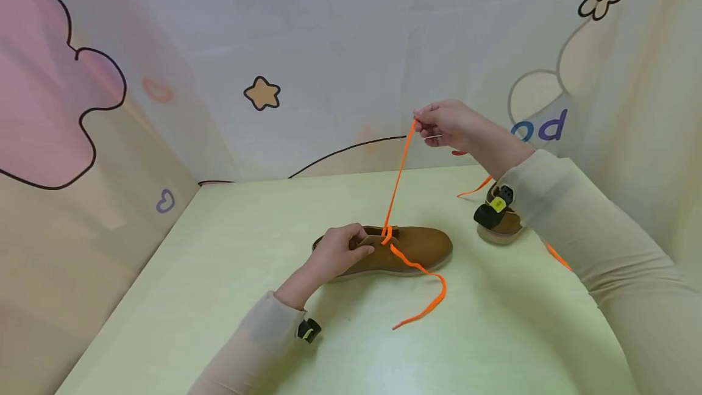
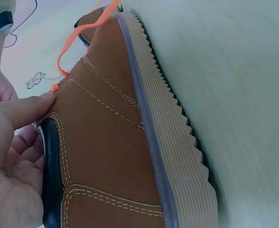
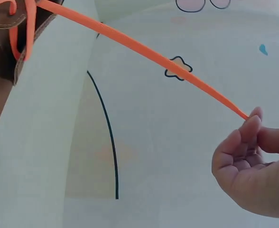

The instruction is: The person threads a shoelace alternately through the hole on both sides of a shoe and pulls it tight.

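Note:
A brown leather shoe (image 1: 425, 245) with a ridged pale sole (image 2: 170, 156) sits on the table, toe to the right. My left hand (image 1: 337, 252) grips its upper near the opening, thumb outside on the leather and fingers inside the dark-lined collar (image 2: 51, 156). High above the shoe, my right hand (image 1: 446, 122) pinches one end of an orange shoelace (image 1: 400, 175) between thumb and fingertips. That lace runs taut down to the eyelets. In the right wrist view the right hand (image 3: 253, 166) holds the lace (image 3: 144, 57) stretched. The lace's other end (image 1: 439, 291) lies loose on the table.
A second brown shoe (image 1: 501, 230) with orange laces stands at the right, partly hidden behind the right sleeve (image 1: 581, 212). A printed curtain (image 1: 329, 47) hangs behind the pale green table (image 1: 247, 249).

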A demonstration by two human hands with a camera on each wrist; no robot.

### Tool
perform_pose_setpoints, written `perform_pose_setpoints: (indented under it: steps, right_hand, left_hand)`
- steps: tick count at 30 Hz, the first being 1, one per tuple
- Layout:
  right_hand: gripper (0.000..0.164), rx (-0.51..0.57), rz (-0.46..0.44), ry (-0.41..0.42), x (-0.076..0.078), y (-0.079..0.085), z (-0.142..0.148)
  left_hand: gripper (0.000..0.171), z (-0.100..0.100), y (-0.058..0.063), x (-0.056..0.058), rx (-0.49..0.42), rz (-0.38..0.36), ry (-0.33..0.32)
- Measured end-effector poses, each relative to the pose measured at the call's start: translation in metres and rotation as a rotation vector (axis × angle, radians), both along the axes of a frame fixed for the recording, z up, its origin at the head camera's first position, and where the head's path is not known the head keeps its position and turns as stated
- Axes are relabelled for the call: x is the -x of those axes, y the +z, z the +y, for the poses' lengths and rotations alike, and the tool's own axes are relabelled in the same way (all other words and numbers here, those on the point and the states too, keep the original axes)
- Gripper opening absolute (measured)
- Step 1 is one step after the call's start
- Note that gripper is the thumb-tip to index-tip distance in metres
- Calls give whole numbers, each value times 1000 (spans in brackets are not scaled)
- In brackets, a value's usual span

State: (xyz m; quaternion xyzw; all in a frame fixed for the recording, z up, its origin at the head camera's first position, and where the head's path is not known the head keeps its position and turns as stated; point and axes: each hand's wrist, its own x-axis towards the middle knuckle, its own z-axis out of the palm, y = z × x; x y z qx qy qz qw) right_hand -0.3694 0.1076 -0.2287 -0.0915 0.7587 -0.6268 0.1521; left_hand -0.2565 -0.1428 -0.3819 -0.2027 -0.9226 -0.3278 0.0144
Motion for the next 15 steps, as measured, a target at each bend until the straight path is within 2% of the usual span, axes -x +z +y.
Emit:
perform_pose_setpoints:
  steps: [3,6,10,12,15]
  right_hand:
    - [19,-11,40,-34,-3,1,-4]
    - [21,32,49,-43,-7,-7,-9]
    - [23,91,14,11,-11,-21,-12]
    - [22,73,16,47,-13,-28,-14]
    - [16,7,50,93,-17,-38,-19]
  left_hand:
    - [10,-1,0,-1,4,-6,-3]
    - [11,-3,3,1,16,-15,-39]
    - [15,-7,9,5,15,-16,-70]
    - [18,-8,12,7,26,25,-48]
    - [20,-8,13,9,72,134,-6]
